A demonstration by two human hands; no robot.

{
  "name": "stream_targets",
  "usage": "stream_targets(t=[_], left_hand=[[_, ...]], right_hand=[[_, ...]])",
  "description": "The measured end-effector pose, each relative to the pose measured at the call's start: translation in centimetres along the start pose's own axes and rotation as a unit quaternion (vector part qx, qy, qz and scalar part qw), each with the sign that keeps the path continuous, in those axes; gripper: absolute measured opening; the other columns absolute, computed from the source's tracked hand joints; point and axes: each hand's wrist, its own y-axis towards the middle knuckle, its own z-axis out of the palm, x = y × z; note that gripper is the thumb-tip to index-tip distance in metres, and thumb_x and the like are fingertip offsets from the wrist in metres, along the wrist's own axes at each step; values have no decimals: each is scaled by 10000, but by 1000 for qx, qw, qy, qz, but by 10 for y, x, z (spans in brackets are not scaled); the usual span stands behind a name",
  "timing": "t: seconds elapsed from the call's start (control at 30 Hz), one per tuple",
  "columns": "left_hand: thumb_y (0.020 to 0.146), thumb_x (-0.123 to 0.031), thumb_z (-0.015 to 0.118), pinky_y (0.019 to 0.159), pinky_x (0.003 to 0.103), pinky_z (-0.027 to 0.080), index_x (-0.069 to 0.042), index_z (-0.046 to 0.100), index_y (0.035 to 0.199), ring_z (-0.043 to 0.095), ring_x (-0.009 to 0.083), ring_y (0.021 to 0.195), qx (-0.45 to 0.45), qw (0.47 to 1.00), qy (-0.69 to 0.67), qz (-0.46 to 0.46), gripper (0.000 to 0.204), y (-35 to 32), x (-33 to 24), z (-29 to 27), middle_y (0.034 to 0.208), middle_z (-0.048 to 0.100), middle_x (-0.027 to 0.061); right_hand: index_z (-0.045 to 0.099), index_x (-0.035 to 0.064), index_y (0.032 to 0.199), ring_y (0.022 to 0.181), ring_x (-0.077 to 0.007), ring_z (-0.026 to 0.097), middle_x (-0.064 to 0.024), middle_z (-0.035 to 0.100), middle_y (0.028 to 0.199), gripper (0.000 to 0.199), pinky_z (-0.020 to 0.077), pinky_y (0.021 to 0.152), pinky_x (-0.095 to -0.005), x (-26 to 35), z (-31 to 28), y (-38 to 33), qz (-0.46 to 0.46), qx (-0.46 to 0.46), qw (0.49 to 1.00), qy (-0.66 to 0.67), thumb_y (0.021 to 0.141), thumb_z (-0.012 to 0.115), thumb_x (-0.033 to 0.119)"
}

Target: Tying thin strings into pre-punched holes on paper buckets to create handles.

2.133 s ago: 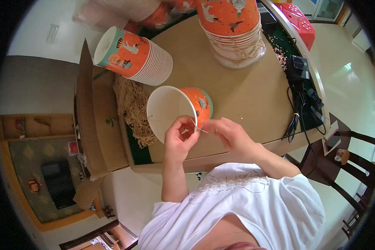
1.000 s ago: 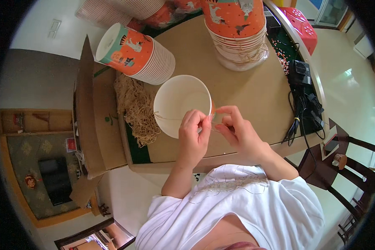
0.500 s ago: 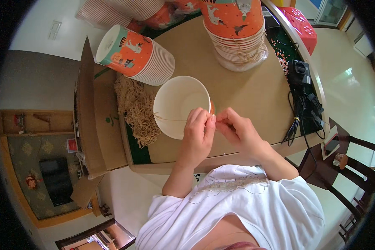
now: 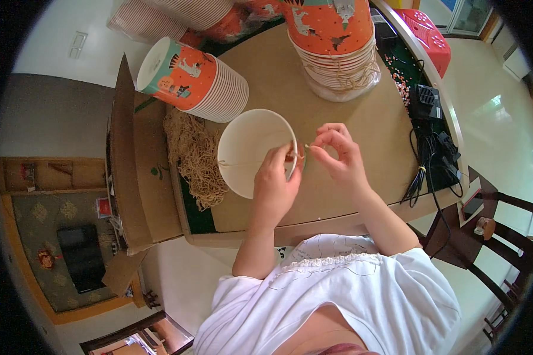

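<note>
Seen from above, a person in a white top works at a cardboard-covered table [image 4: 361,118]. The left hand [image 4: 275,183] grips the near rim of a white paper bucket [image 4: 251,148], which is tipped so its open, empty mouth faces the camera; the fingers curl over the edge with the thumb pressed against the wall. The right hand [image 4: 337,151] sits just beside that rim, thumb and forefinger pinched together on the end of a thin tan string [image 4: 307,145]. A fine line of the same string seems to cross the bucket's inside toward its far wall.

The step in hand looks like fitting a string handle to the bucket — the pinched end is right at the rim, probably at a small hole too tiny to make out. The next move would call for a steady bucket and a fine, accurate push or pull of the string end through the wall.

Left of the bucket lies a tangled heap of tan strings [image 4: 195,157]. A nested stack of orange printed buckets [image 4: 192,80] lies on its side behind it, and another stack [image 4: 331,41] stands upright farther back.
</note>
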Motion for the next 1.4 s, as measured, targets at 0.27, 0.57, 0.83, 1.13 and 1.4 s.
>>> stream_targets(t=[0.27,0.57,0.83,1.13,1.4], left_hand=[[799,40,579,704,286,518,-11,586,1164,649,162,822,6,993,-107,-45,369,-10,-1,-22,970,651,96],[748,60,585,640,274,489,-42,557,1219,618,163,784,33,994,-100,0,483,-15,1,-24,982,640,89],[745,38,610,591,279,445,-49,558,1200,562,150,721,31,995,-85,34,467,-17,4,-21,931,613,78],[882,-27,584,607,289,464,1,622,1105,599,174,720,33,983,-180,-8,228,-17,15,-14,877,618,112],[815,41,619,551,225,407,-38,658,1088,517,87,635,-17,997,-70,-3,287,-13,5,-11,848,637,48]], right_hand=[[591,8,846,946,-231,579,-114,598,973,110,459,840,-333,12,19,2,-62,46,997,-27,798,681,52],[591,5,848,919,-253,596,-112,609,935,107,472,817,-349,22,9,1,-24,94,994,-51,790,673,43],[600,2,863,920,-279,598,-123,606,939,130,476,810,-358,24,6,0,-36,112,988,-101,781,685,57],[612,0,845,979,-215,593,-98,622,1023,80,460,868,-322,22,4,-4,14,129,985,-118,781,659,-2],[616,-2,885,977,-179,597,-85,642,1038,58,460,867,-303,16,7,-6,38,109,991,-69,830,629,-8]])
